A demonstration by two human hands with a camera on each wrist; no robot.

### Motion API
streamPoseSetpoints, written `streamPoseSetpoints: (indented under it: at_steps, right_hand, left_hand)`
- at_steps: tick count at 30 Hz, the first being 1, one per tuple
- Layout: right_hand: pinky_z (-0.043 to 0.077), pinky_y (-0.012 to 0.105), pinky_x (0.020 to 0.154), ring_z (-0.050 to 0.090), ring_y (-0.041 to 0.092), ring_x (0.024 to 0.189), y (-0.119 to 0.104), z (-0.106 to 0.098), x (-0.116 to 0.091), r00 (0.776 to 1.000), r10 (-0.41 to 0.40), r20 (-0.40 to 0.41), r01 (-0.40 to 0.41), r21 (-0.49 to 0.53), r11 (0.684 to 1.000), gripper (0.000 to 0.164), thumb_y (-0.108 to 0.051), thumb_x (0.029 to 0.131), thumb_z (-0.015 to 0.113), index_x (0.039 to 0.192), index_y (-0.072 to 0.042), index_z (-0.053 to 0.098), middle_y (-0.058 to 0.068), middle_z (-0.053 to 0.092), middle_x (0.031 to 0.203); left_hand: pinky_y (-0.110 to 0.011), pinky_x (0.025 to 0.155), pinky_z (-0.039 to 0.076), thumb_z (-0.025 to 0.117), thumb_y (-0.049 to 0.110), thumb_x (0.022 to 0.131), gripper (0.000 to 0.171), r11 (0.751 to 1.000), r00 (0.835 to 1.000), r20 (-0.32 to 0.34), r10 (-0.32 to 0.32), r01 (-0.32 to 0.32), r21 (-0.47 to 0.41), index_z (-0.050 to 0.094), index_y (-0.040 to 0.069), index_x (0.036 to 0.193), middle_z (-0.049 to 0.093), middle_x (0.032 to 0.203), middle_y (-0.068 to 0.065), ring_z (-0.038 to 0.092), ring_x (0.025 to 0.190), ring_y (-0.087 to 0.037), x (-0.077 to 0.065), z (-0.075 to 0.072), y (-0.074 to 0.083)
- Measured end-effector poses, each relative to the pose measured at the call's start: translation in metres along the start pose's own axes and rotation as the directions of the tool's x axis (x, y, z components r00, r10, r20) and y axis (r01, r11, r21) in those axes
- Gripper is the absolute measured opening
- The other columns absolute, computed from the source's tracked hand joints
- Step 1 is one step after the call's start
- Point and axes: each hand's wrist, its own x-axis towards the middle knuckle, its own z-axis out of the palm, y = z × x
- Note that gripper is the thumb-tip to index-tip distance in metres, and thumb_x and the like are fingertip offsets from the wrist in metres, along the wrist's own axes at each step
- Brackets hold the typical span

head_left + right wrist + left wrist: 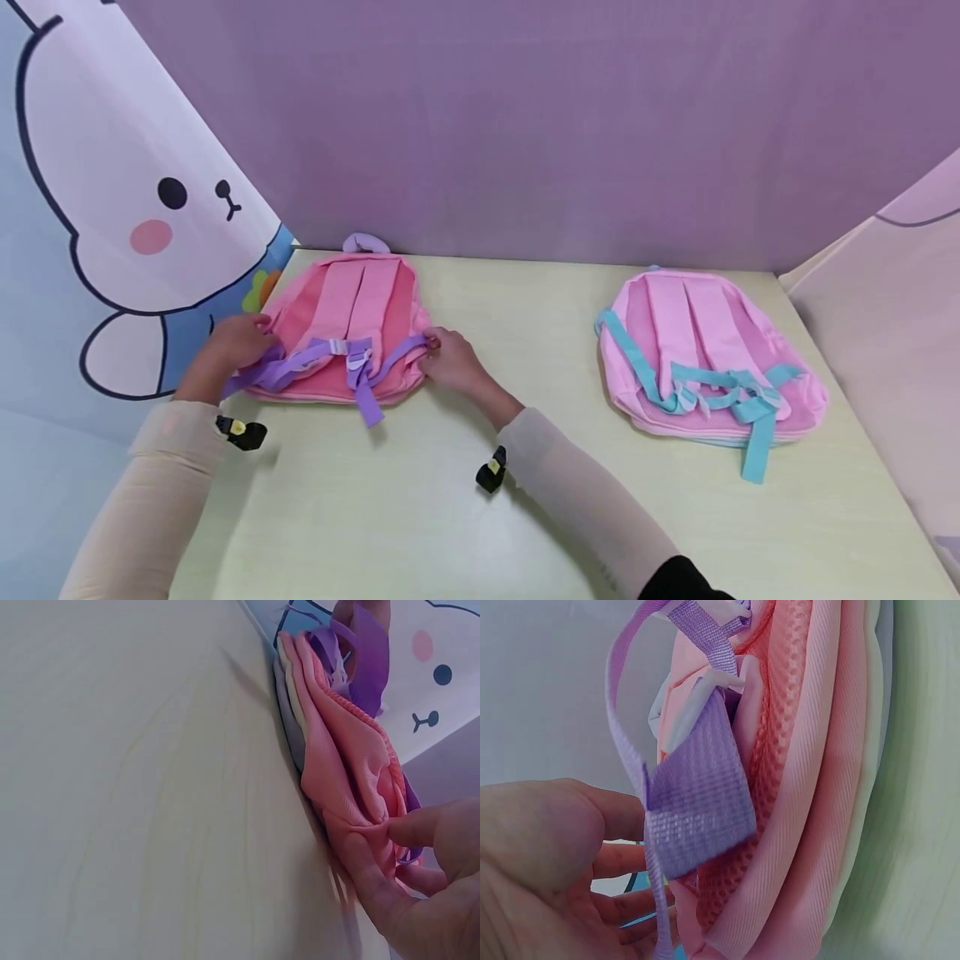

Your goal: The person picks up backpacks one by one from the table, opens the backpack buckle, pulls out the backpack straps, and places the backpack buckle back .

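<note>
A pink and coral backpack (pixel 347 308) with purple straps and a purple top handle lies back-side up at the table's left. My left hand (pixel 242 340) is at its left side, by the loose purple strap (pixel 697 795). In the left wrist view its fingers look loosely extended, their tips hidden behind the strap and bag. On the other side, my right hand (pixel 456 360) pinches the bag's pink side fabric (pixel 352 825) between thumb and finger. The straps run through white buckles (pixel 339 347), and one purple end hangs over the bag's lower edge.
A second pink backpack (pixel 697 350) with turquoise straps lies on the right of the pale table (pixel 480 500). Behind the table rises a purple backdrop (pixel 540 133). A printed cartoon panel (pixel 112 208) borders the left side, close to my left hand.
</note>
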Motion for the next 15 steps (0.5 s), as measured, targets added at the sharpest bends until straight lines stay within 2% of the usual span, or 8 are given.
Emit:
streamPoseSetpoints:
  at_steps: [3, 5, 8, 11, 15]
  right_hand:
    - [0.053, 0.034, 0.097, 0.062, 0.022, 0.112, 0.005, -0.004, -0.003, 1.000, 0.001, 0.004, -0.001, 0.004, 1.000, 0.057, -0.012, 0.091, 0.064, 0.146, -0.005, 0.052, 0.011, 0.066, 0.127]
    - [0.053, 0.035, 0.097, 0.062, 0.023, 0.112, 0.007, -0.007, -0.004, 1.000, 0.002, 0.007, -0.002, 0.012, 1.000, 0.058, -0.012, 0.091, 0.064, 0.147, -0.005, 0.051, 0.012, 0.065, 0.128]
    - [0.053, 0.037, 0.097, 0.061, 0.024, 0.113, 0.010, -0.013, -0.008, 1.000, 0.006, 0.006, -0.006, 0.015, 1.000, 0.058, -0.012, 0.091, 0.064, 0.148, -0.005, 0.050, 0.012, 0.065, 0.128]
    - [0.053, 0.038, 0.097, 0.061, 0.024, 0.112, 0.014, -0.019, -0.011, 1.000, 0.013, 0.008, -0.013, 0.020, 1.000, 0.058, -0.012, 0.092, 0.064, 0.147, -0.005, 0.050, 0.013, 0.064, 0.127]
    - [0.054, 0.038, 0.095, 0.062, 0.024, 0.111, 0.017, -0.027, -0.015, 1.000, 0.015, 0.012, -0.015, 0.027, 1.000, 0.058, -0.011, 0.092, 0.064, 0.147, -0.004, 0.050, 0.014, 0.063, 0.125]
  left_hand:
    - [-0.042, 0.081, 0.051, 0.049, 0.030, 0.103, 0.069, 1.000, 1.000, 0.009, 0.002, -0.002, -0.010, 0.023, -0.003, 0.158, 0.044, 0.133, -0.032, 0.050, 0.108, -0.038, -0.001, 0.002, 0.003]
    - [-0.045, 0.083, 0.052, 0.049, 0.031, 0.103, 0.068, 1.000, 1.000, 0.009, 0.026, -0.027, 0.010, 0.025, -0.004, 0.157, 0.047, 0.129, -0.031, 0.050, 0.109, -0.039, -0.001, 0.003, 0.005]
    - [-0.042, 0.078, 0.052, 0.051, 0.030, 0.103, 0.067, 0.997, 0.998, 0.009, 0.070, -0.070, 0.035, 0.028, -0.005, 0.155, 0.055, 0.111, -0.025, 0.055, 0.098, -0.034, -0.003, 0.007, 0.009]
    - [-0.036, 0.074, 0.048, 0.052, 0.029, 0.103, 0.067, 0.995, 0.995, 0.017, 0.093, -0.094, 0.045, 0.028, -0.006, 0.155, 0.055, 0.095, -0.017, 0.056, 0.090, -0.028, -0.008, 0.010, 0.015]
    - [-0.035, 0.073, 0.046, 0.052, 0.030, 0.103, 0.069, 0.995, 0.994, 0.035, 0.101, -0.102, 0.019, 0.026, -0.005, 0.157, 0.054, 0.086, -0.012, 0.055, 0.083, -0.024, -0.009, 0.014, 0.020]
